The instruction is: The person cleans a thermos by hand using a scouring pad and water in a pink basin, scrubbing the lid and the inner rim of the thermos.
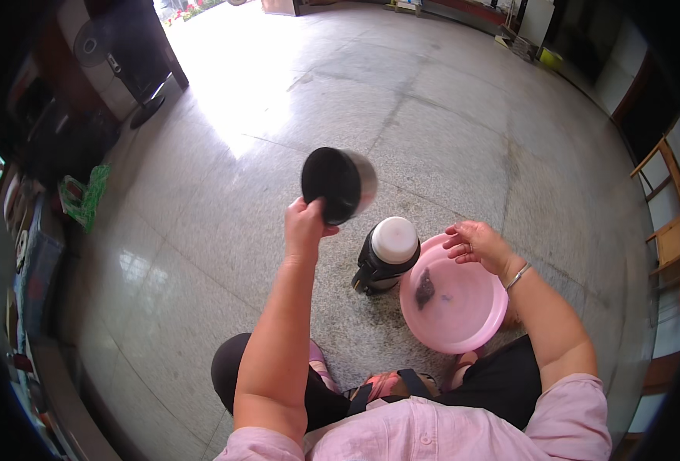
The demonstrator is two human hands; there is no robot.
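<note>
My left hand grips the rim of a dark-lined metal pot or cup, which is tilted with its mouth facing left; its far side is blurred. Below and to the right of it, a black vacuum flask with a white top and a side handle stands on the floor. Over the far rim of a pink plastic basin is my right hand, its fingers loosely curled and nothing seen in them. Inside the basin lies a dark, wet-looking clump I cannot identify.
The basin and flask are on a grey stone-tiled floor in front of my feet. A standing fan is at the far left, near a green net-like bag. Wooden chair-like furniture lines the right side. A yellow-green container is farther back.
</note>
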